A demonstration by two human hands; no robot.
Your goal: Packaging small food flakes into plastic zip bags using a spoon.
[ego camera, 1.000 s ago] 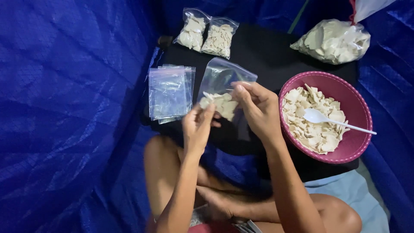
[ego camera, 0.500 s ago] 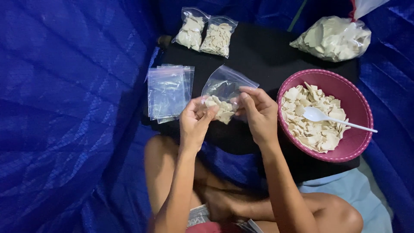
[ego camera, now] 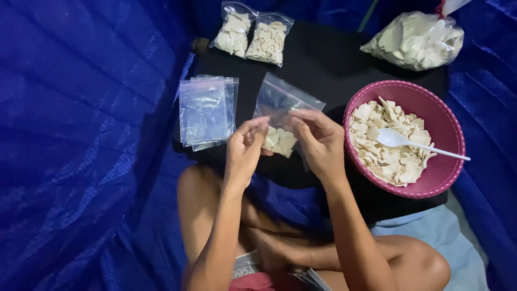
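Observation:
Both of my hands hold one small clear zip bag (ego camera: 281, 102) that has pale chips in its lower part. My left hand (ego camera: 243, 148) pinches the bag's left side, and my right hand (ego camera: 319, 141) grips its right side. The bag hangs over a black mat (ego camera: 323, 62). Just right of my right hand stands a pink bowl (ego camera: 442, 178) of the same pale chips, with a white plastic spoon (ego camera: 409, 142) lying in it.
A stack of empty clear zip bags (ego camera: 207, 110) lies left of my hands. Two filled small bags (ego camera: 253, 35) sit at the back of the mat, and a large clear bag of chips (ego camera: 417, 40) at the back right. Blue tarpaulin (ego camera: 81, 134) surrounds the mat.
My hands have moved slightly towards me and closer together on the bag, and the bag has turned more upright with the chips settled at its bottom.

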